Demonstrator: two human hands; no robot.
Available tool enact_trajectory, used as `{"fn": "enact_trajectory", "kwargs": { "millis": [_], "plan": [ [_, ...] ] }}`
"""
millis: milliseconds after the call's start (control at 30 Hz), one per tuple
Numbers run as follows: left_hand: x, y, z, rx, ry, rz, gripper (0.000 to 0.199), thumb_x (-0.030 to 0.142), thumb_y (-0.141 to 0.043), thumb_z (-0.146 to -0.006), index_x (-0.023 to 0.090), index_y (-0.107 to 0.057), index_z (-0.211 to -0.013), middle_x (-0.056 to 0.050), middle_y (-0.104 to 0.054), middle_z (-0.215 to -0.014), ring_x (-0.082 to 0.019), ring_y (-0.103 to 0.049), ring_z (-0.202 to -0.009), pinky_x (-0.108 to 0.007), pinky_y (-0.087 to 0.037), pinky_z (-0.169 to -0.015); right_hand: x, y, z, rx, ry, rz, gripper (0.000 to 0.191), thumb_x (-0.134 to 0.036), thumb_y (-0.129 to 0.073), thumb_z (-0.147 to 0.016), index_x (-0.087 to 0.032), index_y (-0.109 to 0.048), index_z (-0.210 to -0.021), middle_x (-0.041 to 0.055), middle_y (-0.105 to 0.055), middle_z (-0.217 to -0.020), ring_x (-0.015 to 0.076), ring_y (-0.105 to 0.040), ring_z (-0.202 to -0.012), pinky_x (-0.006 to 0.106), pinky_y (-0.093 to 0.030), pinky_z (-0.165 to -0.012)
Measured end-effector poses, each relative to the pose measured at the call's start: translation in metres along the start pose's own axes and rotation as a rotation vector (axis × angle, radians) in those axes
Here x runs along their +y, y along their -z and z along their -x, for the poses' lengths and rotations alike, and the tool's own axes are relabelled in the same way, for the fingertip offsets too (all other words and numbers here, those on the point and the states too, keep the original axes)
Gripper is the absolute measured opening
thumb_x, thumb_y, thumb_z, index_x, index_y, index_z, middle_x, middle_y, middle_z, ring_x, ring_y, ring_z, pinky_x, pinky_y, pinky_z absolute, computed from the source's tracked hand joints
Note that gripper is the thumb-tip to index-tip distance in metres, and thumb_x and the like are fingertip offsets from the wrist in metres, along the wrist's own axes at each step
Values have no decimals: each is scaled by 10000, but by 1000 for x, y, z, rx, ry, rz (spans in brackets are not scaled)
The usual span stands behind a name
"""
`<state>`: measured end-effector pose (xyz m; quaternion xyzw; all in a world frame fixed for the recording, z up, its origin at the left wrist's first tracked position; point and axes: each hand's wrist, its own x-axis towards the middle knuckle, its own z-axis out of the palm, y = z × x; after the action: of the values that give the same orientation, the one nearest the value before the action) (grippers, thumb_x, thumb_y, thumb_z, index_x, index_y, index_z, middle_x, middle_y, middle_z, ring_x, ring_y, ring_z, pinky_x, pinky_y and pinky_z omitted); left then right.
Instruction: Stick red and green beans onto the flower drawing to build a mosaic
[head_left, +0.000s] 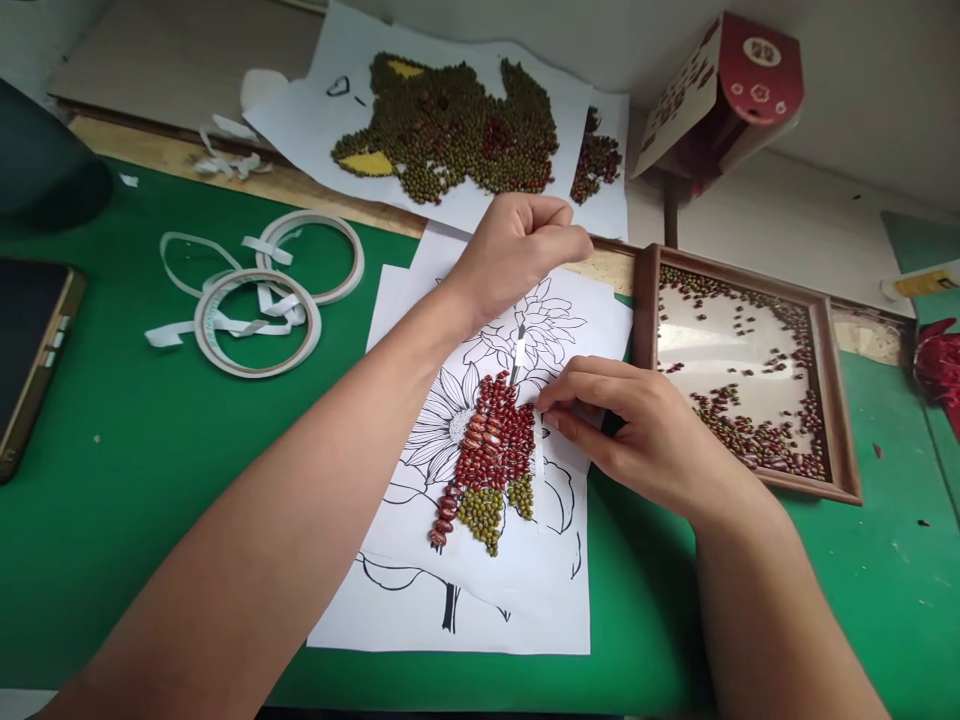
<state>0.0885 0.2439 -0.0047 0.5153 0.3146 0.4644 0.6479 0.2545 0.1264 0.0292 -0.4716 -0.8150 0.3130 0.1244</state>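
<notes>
White paper sheets printed with black flower outlines lie in front of me. Red beans cover part of the drawing, with green beans below them and larger speckled beans at the lower left. My left hand is closed over the top of the sheets; what it holds, if anything, is hidden. My right hand pinches at the right edge of the red beans, fingertips near a pale tape strip. Anything between those fingertips is too small to name.
Two tape rolls with loose strips lie left. A wooden-framed tray of mixed beans is right. Behind are a bean-covered picture and a red-and-white box. A phone and dark container sit far left on the green surface.
</notes>
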Motion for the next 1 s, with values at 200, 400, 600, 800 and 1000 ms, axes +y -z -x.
{"fn": "enact_trajectory", "kwargs": {
  "millis": [200, 400, 600, 800, 1000],
  "plan": [
    [-1, 0, -1, -11, -11, 6, 468, 136, -647, -784, 251, -266, -537, 59, -182, -561, -108, -181, -565, -350, -130, -575, -1, 1, -1, -19, 17, 18, 200, -135, -546, -979, -216, -729, -959, 60, -737, -961, 189, -682, -845, 311, -535, -747],
    [0, 0, -2, -28, -4, 21, 486, 62, -620, -830, 232, -255, -558, 85, -179, -567, -52, -200, -506, -299, -139, -538, 0, 1, 0, -22, 18, 3, 174, -131, -573, -948, -218, -725, -946, 51, -724, -958, 189, -672, -837, 311, -529, -751],
    [2, -1, -2, -17, -1, 34, 497, 32, -611, -844, 227, -247, -567, 94, -179, -563, -35, -203, -475, -292, -120, -510, 0, 2, 1, -16, 20, -13, 162, -129, -586, -938, -220, -719, -958, 45, -727, -966, 185, -677, -854, 308, -531, -766],
    [2, -1, -2, -18, 1, 27, 497, 29, -613, -850, 223, -253, -568, 95, -181, -558, -29, -208, -462, -281, -125, -509, 0, -1, -1, -12, 4, 1, 187, -126, -589, -935, -220, -726, -1021, 43, -730, -968, 177, -676, -841, 295, -524, -737],
    [2, -1, -2, -11, 16, 23, 509, 36, -623, -856, 217, -247, -563, 92, -174, -572, -26, -215, -467, -266, -138, -525, 0, 0, 0, -11, 23, 22, 164, -123, -583, -929, -203, -716, -984, 48, -724, -951, 181, -663, -845, 309, -517, -752]
  ]
}}
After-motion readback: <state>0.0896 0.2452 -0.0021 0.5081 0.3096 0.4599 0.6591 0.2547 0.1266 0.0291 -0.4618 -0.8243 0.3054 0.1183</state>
